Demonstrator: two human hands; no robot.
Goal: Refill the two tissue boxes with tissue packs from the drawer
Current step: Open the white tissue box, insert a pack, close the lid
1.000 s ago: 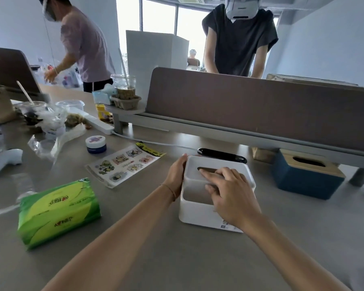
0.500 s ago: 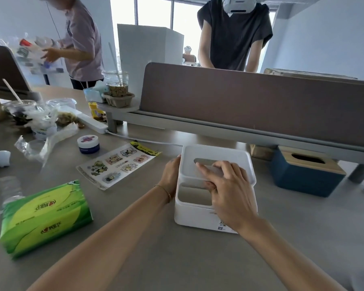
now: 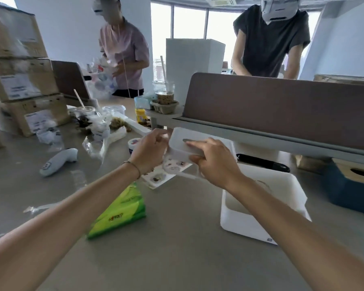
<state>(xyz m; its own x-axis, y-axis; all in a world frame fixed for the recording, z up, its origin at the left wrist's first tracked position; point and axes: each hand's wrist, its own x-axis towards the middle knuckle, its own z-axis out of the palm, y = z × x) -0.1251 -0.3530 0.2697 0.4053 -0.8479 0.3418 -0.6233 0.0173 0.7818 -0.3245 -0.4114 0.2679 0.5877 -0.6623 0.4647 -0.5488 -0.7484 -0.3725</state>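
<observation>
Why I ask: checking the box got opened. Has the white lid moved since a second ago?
Yes. The white lid is lifted off the white box, held up left of it in both hands.

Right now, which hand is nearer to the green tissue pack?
Left. The left hand holds the white lid above and just beyond the green tissue pack; the right hand grips the lid's other end, farther right.

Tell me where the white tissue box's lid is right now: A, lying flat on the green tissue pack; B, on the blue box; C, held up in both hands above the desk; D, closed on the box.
C: the left hand and right hand hold the white lid in the air, clear of the open white box.
</observation>
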